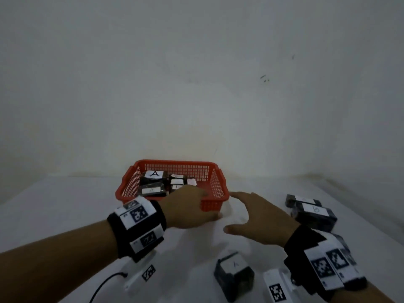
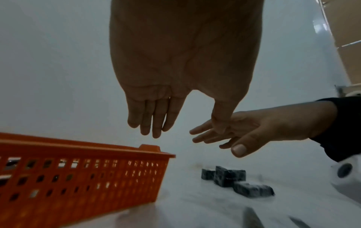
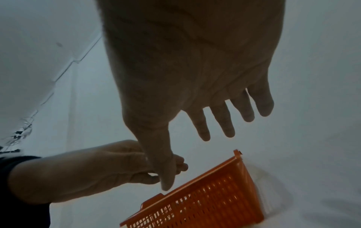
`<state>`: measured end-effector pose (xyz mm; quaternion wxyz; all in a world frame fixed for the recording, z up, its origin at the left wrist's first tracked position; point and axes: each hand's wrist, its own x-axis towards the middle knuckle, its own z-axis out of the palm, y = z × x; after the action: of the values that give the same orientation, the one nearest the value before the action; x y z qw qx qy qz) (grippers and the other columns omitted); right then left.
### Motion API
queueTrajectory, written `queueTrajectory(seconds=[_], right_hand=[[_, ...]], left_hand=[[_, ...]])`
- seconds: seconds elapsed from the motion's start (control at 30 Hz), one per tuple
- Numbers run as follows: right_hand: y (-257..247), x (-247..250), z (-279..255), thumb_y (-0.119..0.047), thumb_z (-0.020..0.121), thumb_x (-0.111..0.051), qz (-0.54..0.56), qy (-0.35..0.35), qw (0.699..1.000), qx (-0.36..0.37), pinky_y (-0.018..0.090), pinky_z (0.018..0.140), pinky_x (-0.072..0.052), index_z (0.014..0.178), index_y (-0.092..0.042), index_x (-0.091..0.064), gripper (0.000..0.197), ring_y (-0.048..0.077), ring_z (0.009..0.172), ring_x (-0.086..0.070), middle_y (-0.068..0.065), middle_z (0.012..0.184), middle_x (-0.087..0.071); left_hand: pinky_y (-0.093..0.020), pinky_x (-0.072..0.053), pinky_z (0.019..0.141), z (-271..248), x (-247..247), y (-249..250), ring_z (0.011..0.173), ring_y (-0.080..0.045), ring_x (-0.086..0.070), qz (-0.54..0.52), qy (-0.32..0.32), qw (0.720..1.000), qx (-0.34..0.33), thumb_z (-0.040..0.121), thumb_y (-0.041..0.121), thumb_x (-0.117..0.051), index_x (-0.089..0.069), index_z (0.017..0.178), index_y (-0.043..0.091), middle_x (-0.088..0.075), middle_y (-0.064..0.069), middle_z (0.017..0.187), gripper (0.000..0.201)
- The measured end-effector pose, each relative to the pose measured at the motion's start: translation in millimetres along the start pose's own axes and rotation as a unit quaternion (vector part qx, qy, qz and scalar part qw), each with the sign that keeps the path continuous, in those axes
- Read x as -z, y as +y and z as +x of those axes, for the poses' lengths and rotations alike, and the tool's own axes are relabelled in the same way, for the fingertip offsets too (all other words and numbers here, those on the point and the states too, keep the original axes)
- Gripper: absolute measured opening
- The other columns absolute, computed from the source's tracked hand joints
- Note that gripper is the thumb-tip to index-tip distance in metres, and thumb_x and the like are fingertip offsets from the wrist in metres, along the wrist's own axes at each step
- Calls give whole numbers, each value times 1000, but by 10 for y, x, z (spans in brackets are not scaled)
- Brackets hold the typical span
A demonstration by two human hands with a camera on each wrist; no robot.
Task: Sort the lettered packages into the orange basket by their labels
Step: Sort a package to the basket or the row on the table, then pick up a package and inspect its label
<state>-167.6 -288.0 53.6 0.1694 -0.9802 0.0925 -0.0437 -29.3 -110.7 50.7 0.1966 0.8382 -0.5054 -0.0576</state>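
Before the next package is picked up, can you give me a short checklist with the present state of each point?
1. Left hand free, fingers straight: ok.
2. Right hand free, fingers spread: ok.
3. Orange basket has bare room on its right side: ok.
4. Package marked A lies on the table below the hands: ok.
5. Package marked b waits on the right: ok.
6. Labels in the basket beside the A packages readable: cannot tell.

A white cloth-covered table [image 1: 65,211] meets a plain pale grey wall [image 1: 196,73] bearing a few small dark scuff marks [image 1: 264,78]. In the left wrist view, tan cardboard boxes [image 2: 343,46] stand off at the upper right.
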Motion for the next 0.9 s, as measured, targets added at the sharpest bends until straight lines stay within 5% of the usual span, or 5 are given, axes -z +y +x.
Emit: queueTrajectory(seconds=[0.13,0.3,0.5,0.67,0.9], right_hand=[[248,-192,-326,-74,72,-77,-14,-58,998,-26,44,129,-16,163,-42,-10,118,19,162,3,-11,174,-8],[380,-313,-592,-63,71,-85,-41,-101,994,-16,44,130,-13,164,-41,-4,125,19,161,11,-12,175,0],[436,-526,-651,-44,72,-92,-14,-126,992,14,35,130,-12,165,-35,-14,122,14,161,-6,-11,173,-13],[322,-595,-653,-24,80,-88,4,-104,994,28,22,119,-30,159,-24,-37,93,14,147,-42,-5,161,-44],[363,-613,-689,-30,81,-86,47,-65,997,18,22,110,-39,151,-24,-49,80,12,136,-49,-7,151,-52]], left_hand=[[-36,-45,115,-268,-361,164,135,-12,-55,-12,-21,1000,-1,89,71,-61,-52,149,30,-59,10,147,74],[-38,-30,125,-460,-683,370,152,-20,-35,51,-96,991,78,81,82,-60,-31,162,17,-34,0,167,108],[-31,-54,88,-546,-952,570,103,-20,-67,13,-104,992,67,78,65,-78,-66,119,22,-72,0,113,61],[-32,-55,84,-526,-1032,632,99,-24,-68,33,-73,992,93,83,43,-80,-68,115,11,-71,-7,109,47],[-24,-55,77,-558,-1012,616,91,-13,-64,-26,-45,993,102,76,39,-85,-67,117,16,-71,0,111,50]])
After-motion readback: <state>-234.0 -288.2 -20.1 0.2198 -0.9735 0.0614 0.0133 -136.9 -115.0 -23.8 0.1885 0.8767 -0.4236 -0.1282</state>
